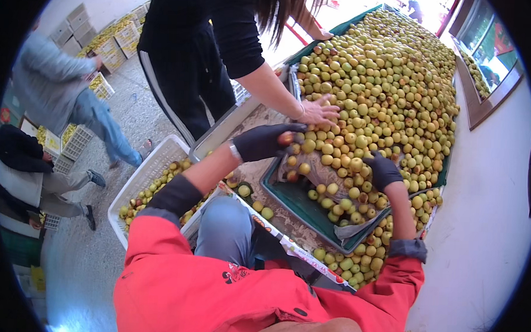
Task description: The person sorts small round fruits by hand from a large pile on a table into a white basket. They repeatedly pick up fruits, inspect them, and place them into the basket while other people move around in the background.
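My left hand (266, 143), in a dark glove, holds a reddish-brown fruit (285, 139) above the near left edge of a big heap of small round yellow-green fruits (373, 95), apparently jujubes. My right hand (384, 171), gloved as well, rests on fruits at the heap's near side; its palm is hidden, so a grip cannot be made out. Between and below my hands is a green-lined tray (297, 211) with a grey metal rim. Crumpled clear plastic sheeting (311, 165) lies at its far side, with loose fruits on it.
Across the table, a co-worker's bare hand (320, 111) spreads over the heap beside my left hand. A white plastic crate (119, 205) of fruits stands at my left. More fruits (358, 261) lie along the near right edge. A wall (488, 187) bounds the right. Two people are farther left.
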The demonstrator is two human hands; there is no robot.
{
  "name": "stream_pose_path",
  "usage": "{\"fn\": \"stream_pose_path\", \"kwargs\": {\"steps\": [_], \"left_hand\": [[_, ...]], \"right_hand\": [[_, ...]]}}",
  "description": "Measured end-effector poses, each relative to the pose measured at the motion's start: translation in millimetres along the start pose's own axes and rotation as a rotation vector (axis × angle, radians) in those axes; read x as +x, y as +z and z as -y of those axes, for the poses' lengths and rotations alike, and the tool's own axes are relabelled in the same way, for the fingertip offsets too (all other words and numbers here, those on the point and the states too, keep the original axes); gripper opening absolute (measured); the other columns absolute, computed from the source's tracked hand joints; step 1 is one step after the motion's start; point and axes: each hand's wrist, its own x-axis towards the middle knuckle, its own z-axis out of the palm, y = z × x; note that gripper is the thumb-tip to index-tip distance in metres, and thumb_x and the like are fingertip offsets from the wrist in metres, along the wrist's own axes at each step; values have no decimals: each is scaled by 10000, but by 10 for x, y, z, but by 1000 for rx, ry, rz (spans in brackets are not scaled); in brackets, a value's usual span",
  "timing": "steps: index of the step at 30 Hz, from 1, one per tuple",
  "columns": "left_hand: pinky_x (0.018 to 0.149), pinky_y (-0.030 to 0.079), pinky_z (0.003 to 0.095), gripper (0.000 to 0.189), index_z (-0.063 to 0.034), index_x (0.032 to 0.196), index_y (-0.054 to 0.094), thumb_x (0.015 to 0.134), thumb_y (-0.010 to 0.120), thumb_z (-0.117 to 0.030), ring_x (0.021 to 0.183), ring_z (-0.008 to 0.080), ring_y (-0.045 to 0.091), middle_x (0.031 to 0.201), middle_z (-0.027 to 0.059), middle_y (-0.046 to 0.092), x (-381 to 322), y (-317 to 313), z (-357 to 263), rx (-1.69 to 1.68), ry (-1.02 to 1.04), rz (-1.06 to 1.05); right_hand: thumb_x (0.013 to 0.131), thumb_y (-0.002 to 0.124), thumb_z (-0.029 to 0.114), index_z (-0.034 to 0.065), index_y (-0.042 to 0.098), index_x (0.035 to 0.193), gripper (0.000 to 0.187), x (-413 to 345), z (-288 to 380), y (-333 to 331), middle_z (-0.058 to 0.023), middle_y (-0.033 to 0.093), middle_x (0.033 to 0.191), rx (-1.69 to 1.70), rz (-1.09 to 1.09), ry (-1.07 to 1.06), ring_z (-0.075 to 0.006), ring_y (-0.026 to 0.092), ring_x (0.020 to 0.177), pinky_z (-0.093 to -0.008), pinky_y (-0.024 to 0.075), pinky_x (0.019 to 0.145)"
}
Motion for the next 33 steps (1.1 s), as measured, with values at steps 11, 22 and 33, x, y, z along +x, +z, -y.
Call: {"fn": "stream_pose_path", "kwargs": {"steps": [11,22,33], "left_hand": [[835,535,416,321,-64,1060,732,993,522,-297,951,373,702,991,236,725,-3117,-1288,-364,1287,-841,194],[994,509,346,316,-64,1250,675,995,489,-75,1105,284,666,1212,138,677,-1073,-338,-298,766,-57,101],[944,527,413,340,-77,1244,686,949,613,-231,1088,344,666,1195,143,704,1070,1226,778,655,290,558]], "right_hand": [[917,656,152,65,644,1301,394,529,4248,830,-223,621,1307,891,-98,-1096,-388,627,1140,-432,486,1011],[937,566,107,65,720,1136,255,289,306,550,-139,717,1151,368,-610,-189,-316,689,1021,-376,535,908],[951,588,430,323,667,1311,384,178,-926,701,-139,554,1430,-302,-534,59,-401,547,1245,-489,469,1016]]}}
